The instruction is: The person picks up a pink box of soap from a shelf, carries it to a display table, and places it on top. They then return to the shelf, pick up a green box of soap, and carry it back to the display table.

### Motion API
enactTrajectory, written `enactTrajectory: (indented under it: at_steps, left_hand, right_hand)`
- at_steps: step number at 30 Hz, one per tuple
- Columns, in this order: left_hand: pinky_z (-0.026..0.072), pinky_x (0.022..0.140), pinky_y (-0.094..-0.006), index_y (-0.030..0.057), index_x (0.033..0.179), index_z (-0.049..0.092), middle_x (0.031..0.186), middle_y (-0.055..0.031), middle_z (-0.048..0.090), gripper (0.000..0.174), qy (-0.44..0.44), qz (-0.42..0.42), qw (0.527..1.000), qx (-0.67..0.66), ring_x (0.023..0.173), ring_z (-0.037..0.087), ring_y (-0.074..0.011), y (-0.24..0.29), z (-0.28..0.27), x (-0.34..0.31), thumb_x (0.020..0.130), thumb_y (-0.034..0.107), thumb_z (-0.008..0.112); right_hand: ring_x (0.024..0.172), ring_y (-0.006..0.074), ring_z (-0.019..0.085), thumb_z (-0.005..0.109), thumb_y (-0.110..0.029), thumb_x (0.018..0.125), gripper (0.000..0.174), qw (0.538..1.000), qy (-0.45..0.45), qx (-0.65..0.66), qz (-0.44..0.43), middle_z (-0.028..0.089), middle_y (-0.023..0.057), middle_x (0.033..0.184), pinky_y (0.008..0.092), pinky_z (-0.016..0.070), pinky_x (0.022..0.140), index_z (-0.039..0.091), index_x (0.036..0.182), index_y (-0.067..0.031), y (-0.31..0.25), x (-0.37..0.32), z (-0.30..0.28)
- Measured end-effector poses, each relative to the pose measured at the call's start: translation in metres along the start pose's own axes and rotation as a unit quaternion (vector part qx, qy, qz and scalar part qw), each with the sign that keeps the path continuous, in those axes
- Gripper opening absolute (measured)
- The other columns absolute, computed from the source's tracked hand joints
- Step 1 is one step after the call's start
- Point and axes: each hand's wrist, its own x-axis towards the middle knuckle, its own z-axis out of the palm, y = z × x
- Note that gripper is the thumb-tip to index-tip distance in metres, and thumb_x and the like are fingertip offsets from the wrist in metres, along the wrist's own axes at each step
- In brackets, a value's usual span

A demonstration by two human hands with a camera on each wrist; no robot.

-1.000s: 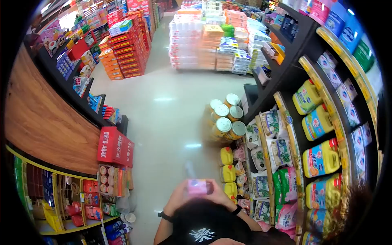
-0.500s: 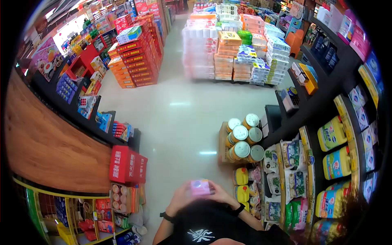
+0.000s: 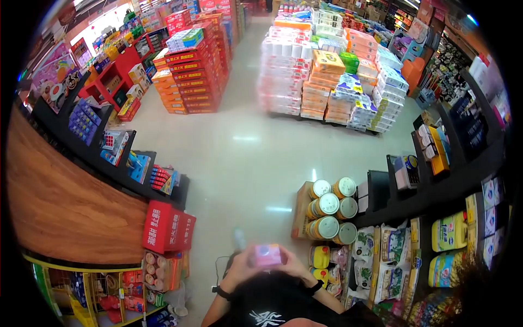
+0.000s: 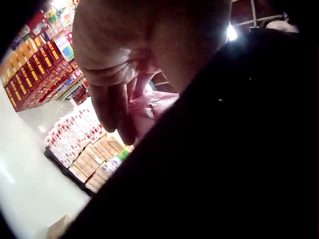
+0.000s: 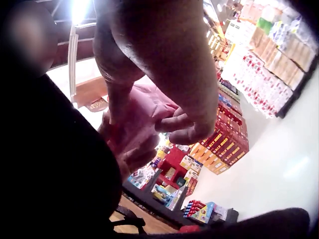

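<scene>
Both hands hold a small pink wrapped pack (image 3: 267, 255) in front of the chest, with a pale lilac patch on its face. My left hand (image 3: 242, 268) grips its left side, and my right hand (image 3: 294, 265) has the other side. Seen from the left wrist, fingers of the left hand (image 4: 117, 74) bend down over the pink crinkled wrapping (image 4: 149, 112). In the right wrist view the right hand (image 5: 164, 59) curls its fingers round the pack (image 5: 139, 112), whose folded film end faces the camera. Dark sleeve cloth covers much of both wrist views.
Large tins (image 3: 328, 204) stand in a carton at the right, by shelves with bagged goods and yellow jugs (image 3: 449, 231). A red box (image 3: 169, 226) sits at the left beside a wood-topped counter (image 3: 71, 212). Ahead, the pale floor (image 3: 245, 163) runs to stacked red cartons (image 3: 190, 82) and paper packs (image 3: 321, 71).
The view has turned to the right and moved, so tins and shelves sit lower and the paper stack farther right. Both hands keep hold of the pink pack.
</scene>
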Motion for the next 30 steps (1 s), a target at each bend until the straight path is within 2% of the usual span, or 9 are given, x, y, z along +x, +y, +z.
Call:
enactTrajectory:
  at_steps: [6, 9, 11, 13, 17, 20, 23, 26, 30]
  left_hand:
    - [0.0546, 0.092, -0.0354, -0.0017, 0.133, 0.05, 0.117, -0.0176, 0.068, 0.073, -0.013, 0.042, 0.999, -0.008, 0.108, 0.068, -0.0231, -0.03, -0.025, 0.056, 0.073, 0.016, 0.089]
    - [0.0548, 0.092, -0.0359, -0.0014, 0.134, 0.049, 0.121, -0.0184, 0.067, 0.074, -0.041, 0.036, 0.997, -0.055, 0.108, 0.068, -0.024, -0.03, -0.046, 0.09, 0.074, 0.017, 0.088]
    - [0.0549, 0.092, -0.0361, -0.0012, 0.134, 0.049, 0.121, -0.0184, 0.066, 0.073, -0.055, 0.018, 0.992, -0.109, 0.109, 0.068, -0.0252, -0.021, -0.068, 0.114, 0.074, 0.017, 0.088]
    - [0.0554, 0.091, -0.0366, -0.0007, 0.134, 0.05, 0.12, -0.0181, 0.067, 0.073, -0.052, 0.019, 0.998, -0.028, 0.11, 0.068, -0.0267, -0.015, -0.091, 0.139, 0.074, 0.018, 0.088]
    - [0.0565, 0.089, -0.0374, 0.0001, 0.134, 0.051, 0.118, -0.0181, 0.068, 0.074, 0.008, 0.062, 0.998, 0.008, 0.11, 0.068, -0.029, -0.021, -0.136, 0.175, 0.073, 0.022, 0.089]
    - [0.0569, 0.088, -0.0382, 0.0001, 0.134, 0.051, 0.116, -0.0184, 0.068, 0.077, 0.065, 0.06, 0.996, -0.024, 0.109, 0.069, -0.0292, -0.044, -0.163, 0.197, 0.072, 0.024, 0.09]
    - [0.0569, 0.088, -0.0379, -0.0002, 0.134, 0.051, 0.115, -0.0183, 0.069, 0.077, 0.076, -0.014, 0.996, -0.034, 0.108, 0.069, -0.0286, -0.042, -0.198, 0.213, 0.072, 0.023, 0.09]
    - [0.0571, 0.088, -0.0372, -0.0003, 0.133, 0.051, 0.115, -0.018, 0.069, 0.075, 0.116, 0.05, 0.992, -0.017, 0.107, 0.069, -0.0275, -0.052, -0.224, 0.224, 0.072, 0.021, 0.09]
    - [0.0573, 0.088, -0.0366, -0.001, 0.133, 0.051, 0.115, -0.0178, 0.069, 0.074, 0.13, 0.025, 0.99, -0.058, 0.107, 0.069, -0.0262, -0.063, -0.25, 0.235, 0.073, 0.018, 0.089]
  right_hand:
    - [0.121, 0.0178, 0.056, 0.079, -0.002, 0.081, 0.075, 0.993, 0.024, 0.109, 0.039, 0.057, 0.0087, 0.134, 0.0351, 0.0462, 0.104, 0.04, 0.146, -0.0028, -0.024, 0.051, -0.009]
    - [0.119, 0.0169, 0.057, 0.081, -0.009, 0.082, 0.066, 0.997, 0.037, 0.072, -0.005, 0.059, 0.0068, 0.13, 0.0354, 0.0481, 0.103, 0.048, 0.139, -0.0063, -0.042, 0.085, -0.01]
    - [0.12, 0.0167, 0.057, 0.079, -0.003, 0.081, 0.073, 0.998, 0.04, 0.042, 0.003, 0.057, 0.0078, 0.133, 0.0338, 0.048, 0.102, 0.041, 0.144, -0.0036, -0.046, 0.112, -0.016]
    - [0.12, 0.0166, 0.057, 0.078, 0.0, 0.081, 0.078, 0.998, 0.044, 0.039, 0.012, 0.056, 0.0082, 0.135, 0.0327, 0.048, 0.102, 0.038, 0.148, -0.0022, -0.058, 0.142, -0.016]
    - [0.121, 0.0164, 0.056, 0.077, 0.002, 0.082, 0.079, 0.998, 0.04, 0.031, 0.022, 0.056, 0.0075, 0.135, 0.0322, 0.0482, 0.102, 0.036, 0.15, -0.0023, -0.089, 0.203, -0.012]
    - [0.12, 0.0163, 0.056, 0.076, 0.002, 0.082, 0.078, 0.999, 0.022, 0.009, 0.028, 0.056, 0.0069, 0.135, 0.0324, 0.0484, 0.101, 0.037, 0.149, -0.0027, -0.1, 0.253, -0.008]
    - [0.12, 0.0163, 0.056, 0.076, 0.002, 0.083, 0.077, 1.0, -0.002, -0.002, 0.031, 0.057, 0.0066, 0.134, 0.0327, 0.0488, 0.101, 0.037, 0.149, -0.0026, -0.095, 0.301, -0.006]
    - [0.12, 0.0164, 0.057, 0.076, 0.002, 0.083, 0.076, 0.999, -0.021, -0.022, 0.03, 0.057, 0.0068, 0.134, 0.0331, 0.049, 0.1, 0.038, 0.148, -0.0023, -0.103, 0.337, 0.004]
    - [0.12, 0.0173, 0.057, 0.076, 0.001, 0.083, 0.076, 0.998, -0.049, -0.017, 0.041, 0.057, 0.0079, 0.135, 0.0338, 0.0487, 0.101, 0.037, 0.148, -0.0021, -0.117, 0.373, 0.019]
